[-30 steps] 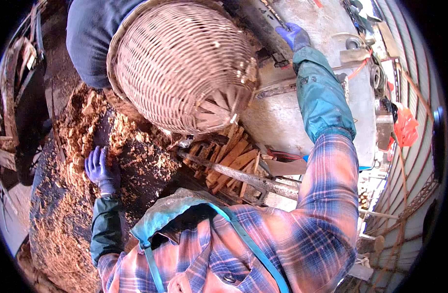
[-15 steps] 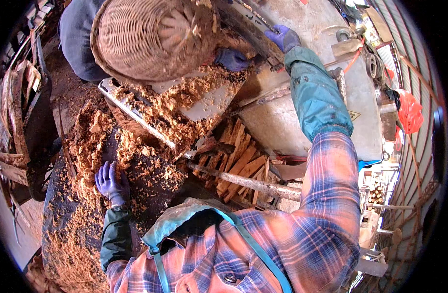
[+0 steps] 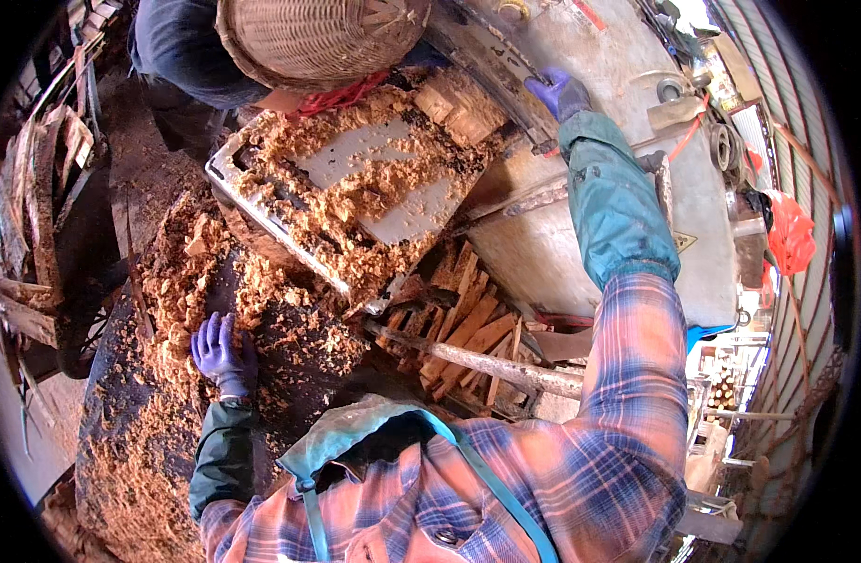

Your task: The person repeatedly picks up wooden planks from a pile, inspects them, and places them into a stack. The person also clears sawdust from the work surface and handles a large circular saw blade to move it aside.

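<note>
My left hand [image 3: 224,355], in a purple glove, lies flat at the lower left with its fingers stretched out. It rests on wood shavings [image 3: 173,314] heaped over a dark surface. At the upper right my right hand [image 3: 560,96], also purple-gloved, has its fingers bent at the end of a thin metal rod [image 3: 491,36] running along a dark rail. The fingertips are partly hidden there. Between my hands, a metal plate [image 3: 407,218] is strewn with shavings, and a rough wooden block [image 3: 460,108] sits at its far edge beside the rail.
A person in a woven hat [image 3: 323,38] bends over the plate's far side. Split wood sticks [image 3: 473,333] lie below a rusty pipe [image 3: 496,364] in front of me. A grey metal machine table [image 3: 627,70] spans the right. Scrap wood [image 3: 60,178] stands far left.
The person in the hat has shifted back, and their gloved hand is out of sight. The wooden block now shows at the plate's far edge. My hands keep nearly the same places.
</note>
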Available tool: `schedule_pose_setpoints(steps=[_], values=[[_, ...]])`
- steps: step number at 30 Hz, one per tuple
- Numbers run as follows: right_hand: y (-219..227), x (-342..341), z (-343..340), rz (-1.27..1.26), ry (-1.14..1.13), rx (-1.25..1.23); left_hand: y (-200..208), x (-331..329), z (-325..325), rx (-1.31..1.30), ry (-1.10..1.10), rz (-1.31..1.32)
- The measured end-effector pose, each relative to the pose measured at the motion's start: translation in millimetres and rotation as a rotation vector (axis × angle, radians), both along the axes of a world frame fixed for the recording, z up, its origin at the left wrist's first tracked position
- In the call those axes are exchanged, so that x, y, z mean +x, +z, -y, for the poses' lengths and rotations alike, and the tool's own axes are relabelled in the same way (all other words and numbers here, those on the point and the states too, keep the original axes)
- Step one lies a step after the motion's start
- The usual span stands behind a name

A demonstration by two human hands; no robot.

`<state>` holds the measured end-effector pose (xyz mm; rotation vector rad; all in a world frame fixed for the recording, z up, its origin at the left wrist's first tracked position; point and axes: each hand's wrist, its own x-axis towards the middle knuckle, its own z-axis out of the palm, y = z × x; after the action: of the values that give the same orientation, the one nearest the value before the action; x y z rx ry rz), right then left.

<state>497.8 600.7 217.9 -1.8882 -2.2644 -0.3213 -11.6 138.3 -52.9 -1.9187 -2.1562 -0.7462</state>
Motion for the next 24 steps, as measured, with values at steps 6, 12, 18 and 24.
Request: schedule_pose_setpoints(steps=[6,12,18,24], values=[[1.3,5.9,-2.5,0.008,0.015,-0.063,1.7,6.2,-0.5,0.054,0.009,0.011],[2.6,-28.5,-3.0,-0.080,-0.037,-0.184,-16.2,-18.1,12.2,0.088,0.002,0.002],[17.8,-17.1,12.1,-0.110,-0.088,-0.139,14.5,-1.0,10.3,0.014,0.059,0.076],[25.7,-28.6,29.1,-0.097,-0.093,-0.115,19.3,7.1,9.8,0.019,0.076,0.088]])
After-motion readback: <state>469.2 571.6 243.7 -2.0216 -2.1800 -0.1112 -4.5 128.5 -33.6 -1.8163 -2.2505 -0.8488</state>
